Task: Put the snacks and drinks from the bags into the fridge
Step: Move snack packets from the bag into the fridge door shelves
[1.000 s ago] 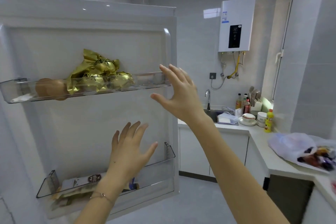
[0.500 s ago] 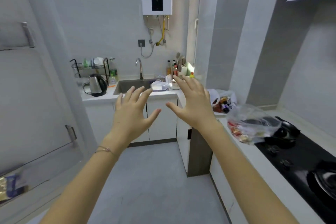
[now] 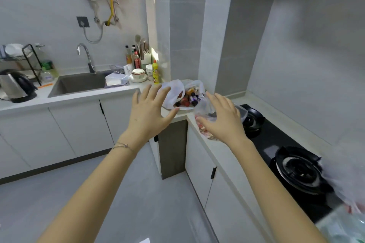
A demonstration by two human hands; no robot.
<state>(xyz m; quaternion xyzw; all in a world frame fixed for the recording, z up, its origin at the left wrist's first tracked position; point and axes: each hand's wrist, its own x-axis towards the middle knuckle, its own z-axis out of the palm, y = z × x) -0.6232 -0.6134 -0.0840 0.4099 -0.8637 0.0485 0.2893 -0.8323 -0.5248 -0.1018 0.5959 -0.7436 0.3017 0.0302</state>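
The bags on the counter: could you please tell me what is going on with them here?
A person is reaching with both hands toward two bags on the corner of the counter, next to the stove. The left hand, fingers spread, is by the white bag, which lies open with bottles showing. The right hand, also open, is in front of the clear bag of snacks. Neither hand grips anything yet, and no fridge is in view.

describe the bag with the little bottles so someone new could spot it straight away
From the sink, follow the white counter right to its corner by the pillar. The white bag lies there, its mouth open, showing small dark-capped bottles. Unlike the clear bag beside it near the stove, it is opaque white.
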